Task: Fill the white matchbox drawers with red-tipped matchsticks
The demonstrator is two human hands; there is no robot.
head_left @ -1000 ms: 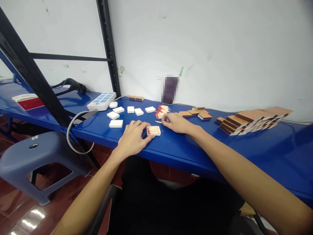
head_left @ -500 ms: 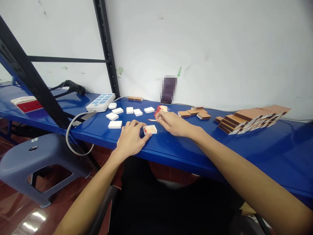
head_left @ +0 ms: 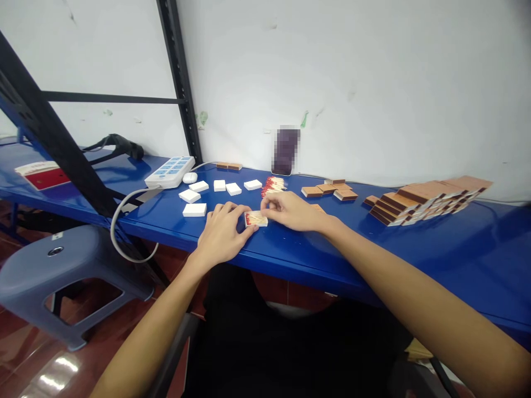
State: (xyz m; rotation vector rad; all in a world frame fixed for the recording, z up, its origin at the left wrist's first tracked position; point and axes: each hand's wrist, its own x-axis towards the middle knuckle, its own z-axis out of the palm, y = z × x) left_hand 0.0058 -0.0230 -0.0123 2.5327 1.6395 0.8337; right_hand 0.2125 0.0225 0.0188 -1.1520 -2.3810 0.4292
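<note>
My left hand (head_left: 224, 235) is closed on a small white matchbox tray (head_left: 262, 224), thumb at the near side and fingers at the far side. Inside the tray lie matchsticks (head_left: 255, 218), red heads toward the left. At the tray's right end, my right hand (head_left: 288, 210) pinches a matchstick over it; the fingertips largely hide that match. Just beyond my right hand is a loose pile of red-headed matches (head_left: 274, 185). Several white tray-sized boxes (head_left: 194, 210) are spread to the left of my left hand.
Brown matchbox sleeves (head_left: 327, 189) lie right of the match pile, and a large stack of matchboxes (head_left: 427, 200) stands farther right. A power strip (head_left: 170, 172), an earbud case (head_left: 190, 178) and a phone (head_left: 285, 152) are toward the back. A black shelf post (head_left: 62, 130) rises at left.
My right hand has come from the match pile toward me, bringing a matchstick to the tray's right end. A brown sleeve beside it has come into sight. My left hand stays on the tray.
</note>
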